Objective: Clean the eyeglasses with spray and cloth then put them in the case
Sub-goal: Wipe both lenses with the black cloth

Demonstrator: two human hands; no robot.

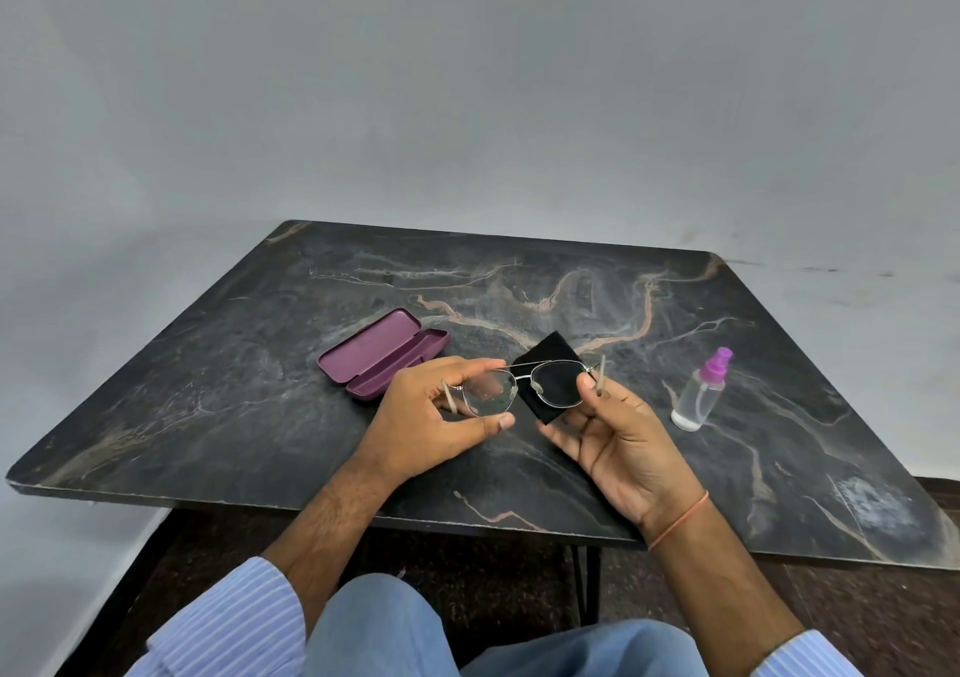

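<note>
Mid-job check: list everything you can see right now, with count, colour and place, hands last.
Eyeglasses: one, silver metal frame, held up over the table between both hands.
Cloth: one, black, on the table behind the right lens.
Glasses case: one, purple, lying open at table centre-left.
Spray bottle: one, clear with purple nozzle, standing at right.
Table: one, dark marble pattern.
Left hand: fingers gripping the left lens rim.
Right hand: fingers pinching the right hinge; orange thread at wrist.
</note>
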